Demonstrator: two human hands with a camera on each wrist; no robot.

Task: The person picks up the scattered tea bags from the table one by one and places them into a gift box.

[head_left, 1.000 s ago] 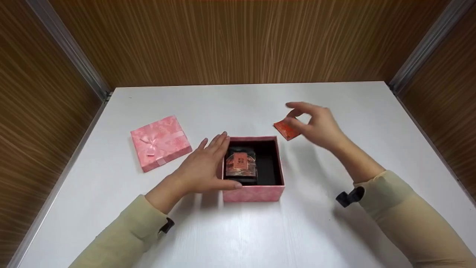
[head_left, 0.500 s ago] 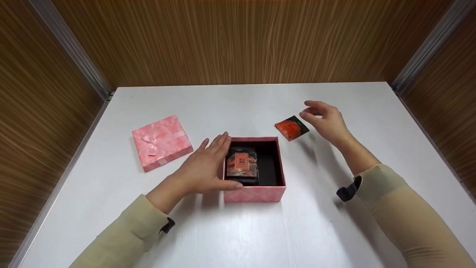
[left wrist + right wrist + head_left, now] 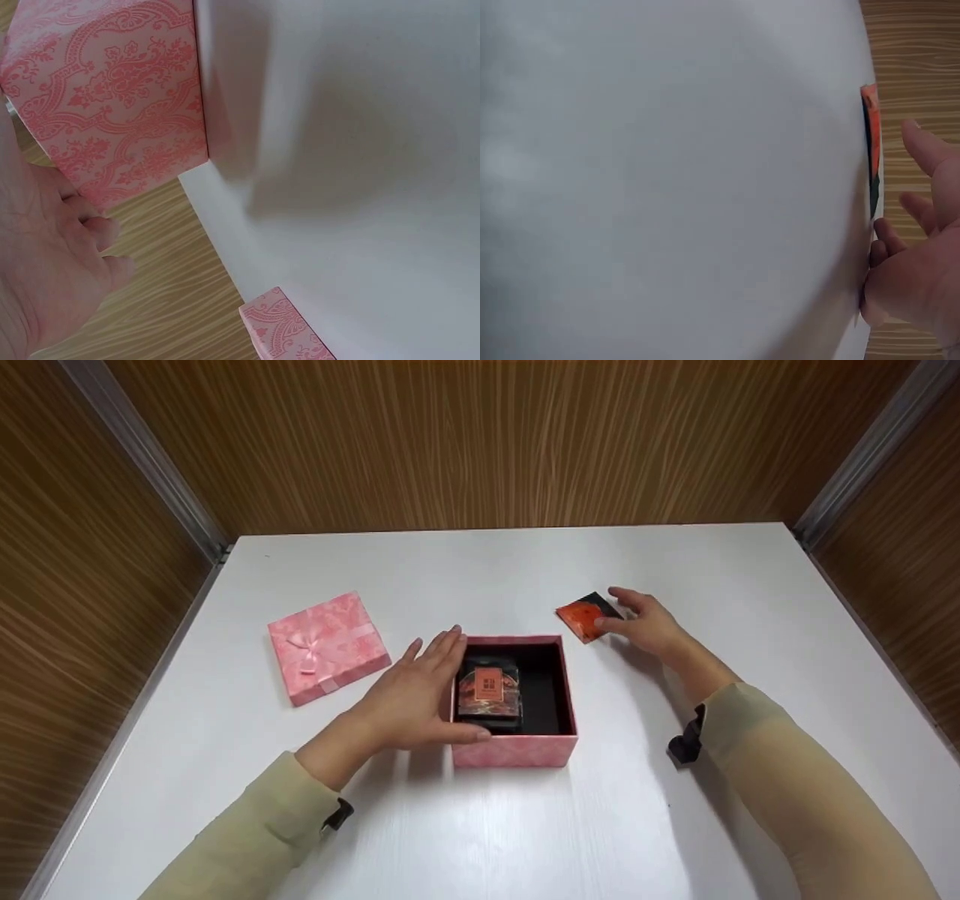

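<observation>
An uncovered pink gift box with a dark inside stands at the table's middle. Within its left half lies a small black and reddish packet with a red label. My left hand rests against the box's left side, fingers along the rim and thumb over the front edge; the left wrist view shows the box's patterned side beside the fingers. Beyond the box's far right corner, a flat square red-and-black packet lies on the table. My right hand hovers at its right edge, thumb overlapping it, fingers and thumb apart.
The pink lid with a ribbon bow lies left of the box on the white table. Wood-grain panels rise behind the table and on both sides.
My right hand drew back right from over the red-and-black packet, uncovering it, then came down and left to its right edge. The left hand, box and lid stay put.
</observation>
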